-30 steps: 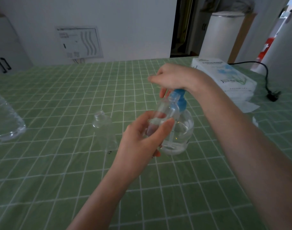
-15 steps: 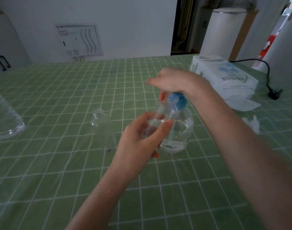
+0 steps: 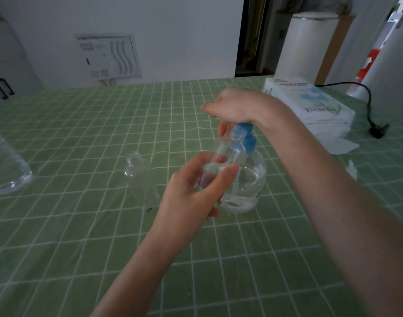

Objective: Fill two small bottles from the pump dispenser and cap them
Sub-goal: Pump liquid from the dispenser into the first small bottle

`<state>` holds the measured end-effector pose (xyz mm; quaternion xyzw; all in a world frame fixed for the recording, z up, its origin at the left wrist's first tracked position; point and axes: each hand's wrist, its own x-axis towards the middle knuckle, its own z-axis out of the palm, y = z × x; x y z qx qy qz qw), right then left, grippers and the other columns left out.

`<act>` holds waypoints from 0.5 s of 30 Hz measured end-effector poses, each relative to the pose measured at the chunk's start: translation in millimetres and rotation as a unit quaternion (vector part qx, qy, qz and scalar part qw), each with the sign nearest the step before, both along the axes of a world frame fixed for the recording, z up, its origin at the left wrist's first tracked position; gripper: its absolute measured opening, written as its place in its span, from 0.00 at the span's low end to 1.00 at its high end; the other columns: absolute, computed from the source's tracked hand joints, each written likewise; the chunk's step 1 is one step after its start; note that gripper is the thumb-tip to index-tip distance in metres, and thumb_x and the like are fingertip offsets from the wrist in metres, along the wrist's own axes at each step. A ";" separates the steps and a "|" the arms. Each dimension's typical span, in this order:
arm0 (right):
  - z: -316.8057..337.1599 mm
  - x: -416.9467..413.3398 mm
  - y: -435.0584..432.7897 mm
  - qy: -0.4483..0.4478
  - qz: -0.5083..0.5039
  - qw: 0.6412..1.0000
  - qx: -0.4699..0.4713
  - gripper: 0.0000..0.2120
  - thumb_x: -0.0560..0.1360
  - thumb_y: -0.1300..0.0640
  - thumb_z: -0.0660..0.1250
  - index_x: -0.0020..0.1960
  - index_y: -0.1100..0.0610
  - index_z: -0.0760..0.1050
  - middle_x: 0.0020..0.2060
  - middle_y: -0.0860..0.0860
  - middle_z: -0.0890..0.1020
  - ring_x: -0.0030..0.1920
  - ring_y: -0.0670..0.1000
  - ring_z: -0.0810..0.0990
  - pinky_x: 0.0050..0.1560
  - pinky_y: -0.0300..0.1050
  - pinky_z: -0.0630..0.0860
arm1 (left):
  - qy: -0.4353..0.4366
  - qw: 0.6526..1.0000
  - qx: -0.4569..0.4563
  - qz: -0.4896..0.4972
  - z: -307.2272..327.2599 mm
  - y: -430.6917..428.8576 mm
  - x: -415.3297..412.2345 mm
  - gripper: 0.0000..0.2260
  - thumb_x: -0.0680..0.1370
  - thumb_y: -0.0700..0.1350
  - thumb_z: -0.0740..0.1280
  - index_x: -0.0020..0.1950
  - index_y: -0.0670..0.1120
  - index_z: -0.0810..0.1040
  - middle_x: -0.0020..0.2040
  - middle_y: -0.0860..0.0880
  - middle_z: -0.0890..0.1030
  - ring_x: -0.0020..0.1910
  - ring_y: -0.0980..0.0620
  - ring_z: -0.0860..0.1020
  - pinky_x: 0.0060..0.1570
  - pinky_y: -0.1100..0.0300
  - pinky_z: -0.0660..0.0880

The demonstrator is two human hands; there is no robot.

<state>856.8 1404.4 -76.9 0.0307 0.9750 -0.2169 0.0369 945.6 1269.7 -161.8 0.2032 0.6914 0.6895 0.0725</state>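
Left hand (image 3: pixel 191 193) pinches small clear plastic bottle (image 3: pixel 228 154) between thumb and fingers, tilted so its open neck meets the spout. Looks part-filled with clear liquid. Just behind: clear round pump dispenser (image 3: pixel 248 184), blue head, liquid low. Right hand (image 3: pixel 237 106) curled over the head, to pump. Second small clear bottle (image 3: pixel 138 172) upright on green checked tabletop (image 3: pixel 81 225), uncapped, looks empty

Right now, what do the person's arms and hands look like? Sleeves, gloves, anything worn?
Nothing worn that shows. The left hand and right hand are bare, with no gloves and no rings on the fingers in view. Neither wrist carries a watch or band. The left forearm and right forearm are bare to the frame edge, no sleeve in sight.
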 end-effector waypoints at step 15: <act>3.6 2.0 -1.5 0.002 0.001 1.000 0.000 0.20 0.79 0.47 0.57 0.59 0.61 0.75 0.45 0.55 0.85 0.39 0.54 0.82 0.42 0.43 0.74 | -0.003 1.000 0.001 -0.003 1.9 -0.8 1.2 0.16 0.66 0.59 0.67 0.49 0.53 0.79 0.29 0.56 0.77 0.28 0.59 0.75 0.27 0.68 0.72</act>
